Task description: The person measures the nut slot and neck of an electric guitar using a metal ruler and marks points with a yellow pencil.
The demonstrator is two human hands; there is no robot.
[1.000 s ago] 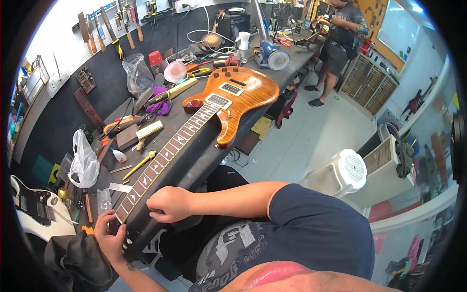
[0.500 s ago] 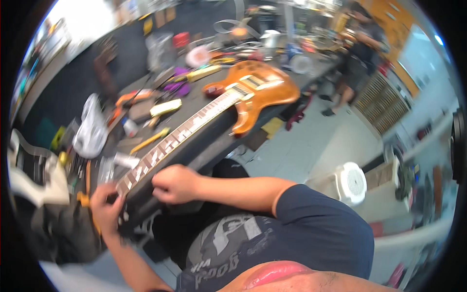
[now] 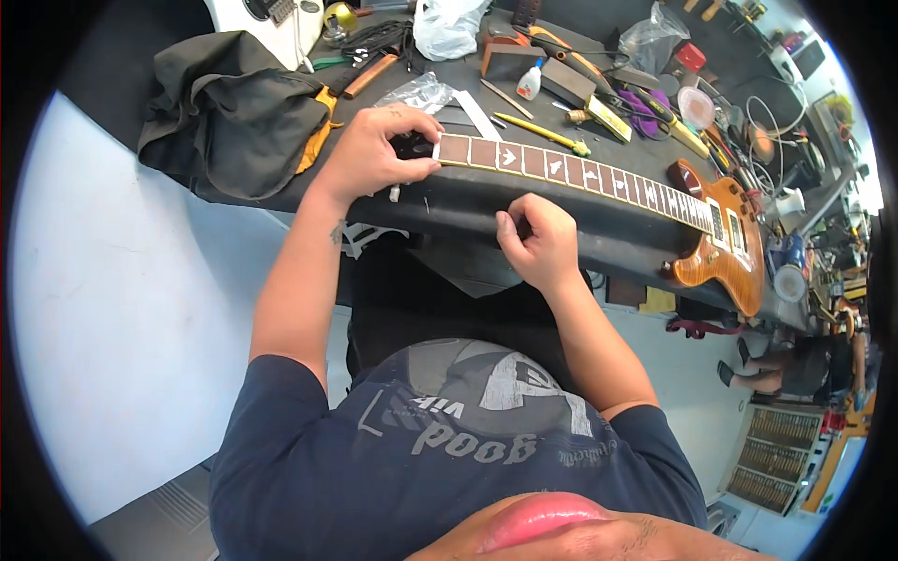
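Observation:
An electric guitar with an amber-brown body (image 3: 722, 273) lies face up along the bench, its body to the right. Its dark fretboard (image 3: 536, 160) carries pale bird-shaped inlays and runs left to the headstock. My left hand (image 3: 379, 154) is curled around the headstock by the white nut, thumb on the near side and fingers on the far side. It hides most of the headstock. My right hand (image 3: 543, 238) is closed, thumb against the curled fingers, over the bench's front edge and apart from the neck. Whatever it holds, if anything, is hidden.
Behind the neck lie a yellow pencil-like tool (image 3: 543, 135), a small white glue bottle (image 3: 529, 82) and a plastic bag (image 3: 449, 26). A dark cloth (image 3: 229, 117) drapes over the bench at left, near a white guitar body (image 3: 267, 33). Another person (image 3: 809, 366) is far right.
The view has swung round, so the guitar now runs left to right. My left hand stays at the headstock. My right hand has shifted from beside the nut end toward the guitar's body.

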